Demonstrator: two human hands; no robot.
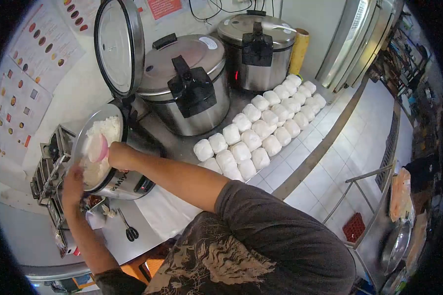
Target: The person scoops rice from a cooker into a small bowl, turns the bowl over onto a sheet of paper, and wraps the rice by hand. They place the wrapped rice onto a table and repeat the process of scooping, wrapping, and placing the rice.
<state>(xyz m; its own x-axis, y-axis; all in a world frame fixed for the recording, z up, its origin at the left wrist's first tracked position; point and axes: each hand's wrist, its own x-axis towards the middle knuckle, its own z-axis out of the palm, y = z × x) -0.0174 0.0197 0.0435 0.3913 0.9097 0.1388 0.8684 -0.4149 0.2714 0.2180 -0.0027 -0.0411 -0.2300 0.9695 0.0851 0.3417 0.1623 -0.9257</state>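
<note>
A rice cooker (128,183) with its lid (117,51) raised stands at the left, with white rice (106,129) in its pot. My right hand (120,156) reaches in over the near rim, its fingers closed on a small pink bowl (99,148) that is tilted over the rice. My left hand (75,178) is at the left side of the pot rim, close to the rice. Motion smears its fingers.
Two closed rice cookers (182,91) (256,49) stand behind. Rows of white wrapped bundles (251,139) cover the counter to the right. Black-handled scissors (129,230) lie on the front counter, near a rack of containers (51,167) at the left.
</note>
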